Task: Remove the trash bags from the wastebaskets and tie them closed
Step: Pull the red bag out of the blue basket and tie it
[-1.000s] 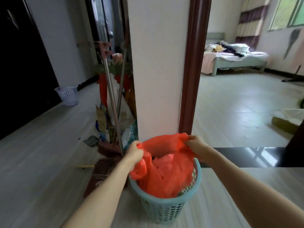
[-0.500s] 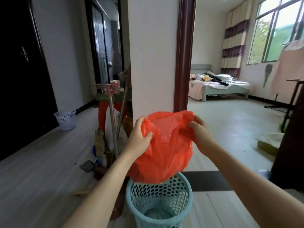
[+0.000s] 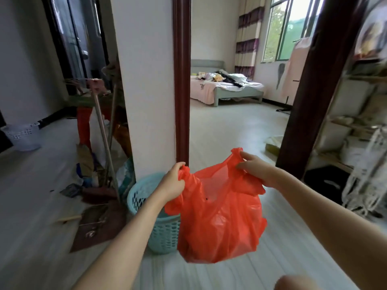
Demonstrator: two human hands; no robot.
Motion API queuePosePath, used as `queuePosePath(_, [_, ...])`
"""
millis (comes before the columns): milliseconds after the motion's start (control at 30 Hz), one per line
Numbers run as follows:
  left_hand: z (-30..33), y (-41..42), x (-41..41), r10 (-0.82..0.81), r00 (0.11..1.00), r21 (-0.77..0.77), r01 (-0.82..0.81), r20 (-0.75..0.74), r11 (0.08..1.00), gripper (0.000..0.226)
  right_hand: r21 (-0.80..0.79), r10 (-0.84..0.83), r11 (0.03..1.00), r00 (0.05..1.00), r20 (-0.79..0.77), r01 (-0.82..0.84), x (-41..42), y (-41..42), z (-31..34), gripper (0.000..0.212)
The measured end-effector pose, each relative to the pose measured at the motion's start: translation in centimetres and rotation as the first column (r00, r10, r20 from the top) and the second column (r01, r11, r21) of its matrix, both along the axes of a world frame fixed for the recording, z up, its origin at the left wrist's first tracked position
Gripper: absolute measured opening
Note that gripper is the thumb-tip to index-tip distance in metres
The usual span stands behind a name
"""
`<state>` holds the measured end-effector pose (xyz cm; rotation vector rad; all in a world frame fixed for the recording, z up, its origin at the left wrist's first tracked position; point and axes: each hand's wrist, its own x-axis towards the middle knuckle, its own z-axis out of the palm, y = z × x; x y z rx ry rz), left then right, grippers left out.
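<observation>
An orange plastic trash bag (image 3: 219, 222) hangs in the air between my hands, clear of the floor, its mouth spread open. My left hand (image 3: 172, 182) grips the bag's left handle. My right hand (image 3: 254, 168) pinches the right handle, held a little higher. The teal mesh wastebasket (image 3: 146, 197) stands on the floor to the left of the bag, by the white pillar, partly hidden behind my left forearm and the bag. A second, white mesh wastebasket (image 3: 23, 136) stands far left by the wall.
Brooms and a dustpan (image 3: 98, 225) with scraps lie left of the pillar (image 3: 146, 80). A dark door frame (image 3: 181, 80) opens onto a bedroom with a bed (image 3: 226, 88). A shelf rack (image 3: 356, 132) and a white wire stand (image 3: 368, 176) crowd the right.
The bag came up out of the teal wastebasket and now hangs to its right. My hands have spread apart, each on a handle, opening the bag's mouth.
</observation>
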<state>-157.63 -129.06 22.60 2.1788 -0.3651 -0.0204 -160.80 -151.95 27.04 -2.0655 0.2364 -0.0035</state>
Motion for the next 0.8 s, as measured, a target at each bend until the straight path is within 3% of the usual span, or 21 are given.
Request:
queuePosePath(100, [-3.3,-1.7,-0.4,0.001,1.0,0.193,-0.002,0.01,0.981,0.045,-0.218,-0.079,0.975,0.99,-0.115,0.053,-1.9,-2.1,-2.6,0.054])
queuePosePath(200, [-5.7,-3.1,-0.8,0.021,0.999,0.325,-0.028,0.026,0.945,0.026,-0.365,-0.159,0.923,0.983,-0.087,0.117,-3.2,-4.0,-5.1,0.023])
queuePosePath(267, [-6.6,-3.9,-1.0,0.066,0.996,0.481,-0.085,0.056,0.873,0.023,-0.363,-0.238,0.912,0.967,-0.089,0.191,-3.9,-5.3,-6.8,0.017])
queuePosePath(333, [-7.5,-4.7,-1.4,0.109,0.994,0.574,-0.075,-0.025,0.816,0.036,-0.289,-0.294,0.925,0.947,-0.132,0.247,-4.6,-6.5,-8.5,0.031])
queuePosePath(400, [-8.2,-5.6,-1.8,0.123,0.972,0.42,-0.029,-0.199,0.907,0.034,-0.144,-0.328,0.941,0.934,-0.145,0.308,-5.7,-7.3,-9.9,0.05])
queuePosePath(433, [-8.4,-6.2,-1.9,0.107,0.943,0.235,-0.031,-0.317,0.971,0.029,-0.009,-0.335,0.941,0.93,-0.149,0.338,-6.3,-7.8,-10.6,0.062])
queuePosePath(500, [-8.6,-7.1,-1.5,0.037,0.875,-0.081,-0.087,-0.483,0.993,0.024,0.243,-0.303,0.912,0.941,-0.147,0.332,-7.5,-8.3,-11.5,0.087])
queuePosePath(600, [-8.7,-8.8,-0.7,-0.067,0.879,-0.254,-0.063,-0.472,0.965,0.007,0.396,-0.263,0.867,0.953,-0.152,0.303,-7.9,-9.4,-12.2,0.101])
queuePosePath(667, [-8.9,-9.8,-0.3,-0.122,0.891,-0.306,-0.021,-0.438,0.952,0.012,0.323,-0.341,0.878,0.935,-0.099,0.354,-7.4,-9.9,-12.2,0.085])
queuePosePath(733, [-9.3,-10.7,0.4,-0.188,0.871,-0.392,-0.005,-0.453,0.92,0.024,0.147,-0.451,0.885,0.892,0.036,0.441,-6.6,-10.6,-12.4,0.057])
queuePosePath(800, [-9.9,-11.4,1.4,-0.21,0.867,-0.487,-0.043,-0.453,0.873,0.032,0.001,-0.563,0.819,0.805,0.187,0.573,-5.9,-11.9,-12.9,0.033])
